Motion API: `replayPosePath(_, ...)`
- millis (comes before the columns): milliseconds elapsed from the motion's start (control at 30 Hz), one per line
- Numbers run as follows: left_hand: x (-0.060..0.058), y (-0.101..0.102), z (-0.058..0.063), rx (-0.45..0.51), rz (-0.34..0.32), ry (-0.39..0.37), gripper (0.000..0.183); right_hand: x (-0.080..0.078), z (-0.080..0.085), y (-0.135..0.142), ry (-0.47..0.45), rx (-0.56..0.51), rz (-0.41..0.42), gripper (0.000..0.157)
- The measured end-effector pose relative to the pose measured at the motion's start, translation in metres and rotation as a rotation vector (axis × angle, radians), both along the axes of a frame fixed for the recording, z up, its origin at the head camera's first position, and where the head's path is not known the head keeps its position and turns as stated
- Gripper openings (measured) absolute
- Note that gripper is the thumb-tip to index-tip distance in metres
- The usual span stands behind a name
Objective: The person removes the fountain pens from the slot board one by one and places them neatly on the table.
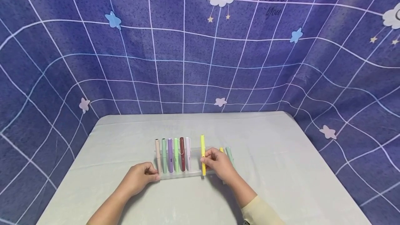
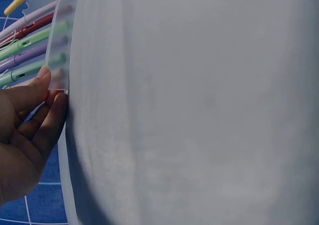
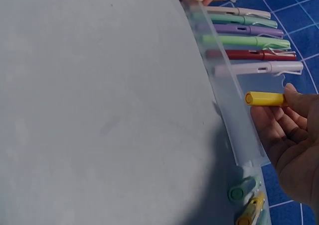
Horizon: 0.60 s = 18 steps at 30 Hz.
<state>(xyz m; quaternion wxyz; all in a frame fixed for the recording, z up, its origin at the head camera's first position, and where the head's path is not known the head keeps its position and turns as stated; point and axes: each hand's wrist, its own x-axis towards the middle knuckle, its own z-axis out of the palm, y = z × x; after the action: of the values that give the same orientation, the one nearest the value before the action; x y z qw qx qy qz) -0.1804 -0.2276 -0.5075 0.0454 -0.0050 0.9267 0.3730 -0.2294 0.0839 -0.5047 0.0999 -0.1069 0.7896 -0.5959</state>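
Note:
A clear plastic pen stand [image 1: 178, 174] on the table holds a row of upright capped pens: beige [image 1: 158, 153], teal-green [image 1: 164, 155], purple [image 1: 170, 155], light green [image 1: 176, 155], dark red [image 1: 182, 153] and pale lilac [image 1: 188, 153]. At the stand's left end, my left hand [image 1: 142, 178] grips its corner between thumb and fingers, beside the beige pen. My right hand [image 1: 218, 164] pinches a yellow pen [image 1: 203, 153] upright, right of the lilac pen and overlapping the stand's front edge. In the right wrist view its lower end points over the stand's front wall.
Right of the stand lie another yellow pen [image 3: 251, 210] and a green pen [image 1: 229, 155], partly behind my right hand in the head view. A pale cloth covers the table [image 1: 281, 183]. A blue gridded curtain [image 1: 200, 61] rises behind and at both sides.

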Motion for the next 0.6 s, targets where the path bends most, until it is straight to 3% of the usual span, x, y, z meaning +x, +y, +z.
replayPosePath(600, 0.0, 0.0, 0.0, -0.007, 0.008, 0.004, 0.019, 0.001, -0.002, 0.04, -0.025, 0.045, -0.066, 0.02)
